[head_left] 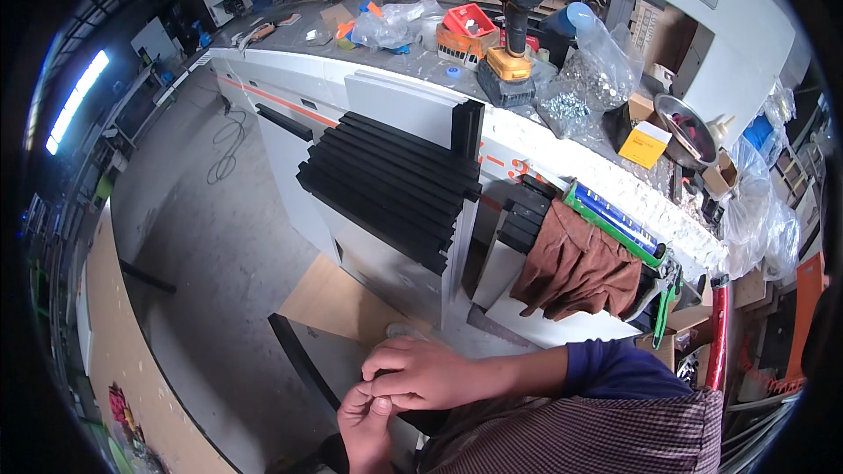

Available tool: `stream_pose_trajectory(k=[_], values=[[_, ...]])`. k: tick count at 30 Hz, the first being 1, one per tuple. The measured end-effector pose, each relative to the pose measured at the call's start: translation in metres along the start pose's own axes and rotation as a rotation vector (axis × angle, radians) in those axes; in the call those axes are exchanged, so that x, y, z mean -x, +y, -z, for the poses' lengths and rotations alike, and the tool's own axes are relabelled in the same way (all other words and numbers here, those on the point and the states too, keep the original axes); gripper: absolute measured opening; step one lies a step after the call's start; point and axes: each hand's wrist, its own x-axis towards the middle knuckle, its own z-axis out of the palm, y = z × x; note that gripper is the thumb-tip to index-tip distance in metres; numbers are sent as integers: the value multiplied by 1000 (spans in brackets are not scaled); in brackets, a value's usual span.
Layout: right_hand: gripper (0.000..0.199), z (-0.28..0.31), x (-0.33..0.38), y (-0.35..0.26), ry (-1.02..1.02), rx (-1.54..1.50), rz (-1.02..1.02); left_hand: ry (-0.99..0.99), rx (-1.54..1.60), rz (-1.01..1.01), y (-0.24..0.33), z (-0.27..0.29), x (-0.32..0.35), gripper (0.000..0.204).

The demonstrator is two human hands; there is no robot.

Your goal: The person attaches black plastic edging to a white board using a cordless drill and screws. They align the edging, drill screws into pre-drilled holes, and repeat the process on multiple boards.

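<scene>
My right hand [413,373] reaches in from the right, its fingers curled over the fingertips of my left hand [363,421]. The two hands touch, both with closed fingers; what they pinch, if anything, is hidden. Just beyond them a long black strip [303,358] slants across, its lower end running behind the left hand. A brown board [338,298] lies past the hands, partly covered. Farther off, several black-edged panels [386,180] stand packed upright, their dark ribbed edges on top.
A bench [299,39] carries a yellow cordless drill [514,31], plastic bags [606,70], a yellow box [644,145] and a metal bowl [687,127]. At right, a brown cloth [575,263] and a green caulking gun [615,221] lie over more panels. A wooden tabletop [145,360] stands left.
</scene>
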Motion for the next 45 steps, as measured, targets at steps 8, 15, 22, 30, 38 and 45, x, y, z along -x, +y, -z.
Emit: stream_pose_trajectory(k=[8,15,22,30,38,45], values=[[40,209,-45,92,896,251,-371,440,8,44,13,32,24,19],[85,403,-79,186,1083,610,-560,468,240,-89,25,77,60,18],[38,429,-90,198,1171,429,-594,510,225,-143,30,91,91,29],[28,395,-124,82,1007,350,-337,525,244,-100,35,80,92,23],[33,169,-15,-51,379,326,-300,320,492,-203,45,31,56,29],[47,1,85,-53,-99,-304,-218,314,604,-143,62,18,72,30]])
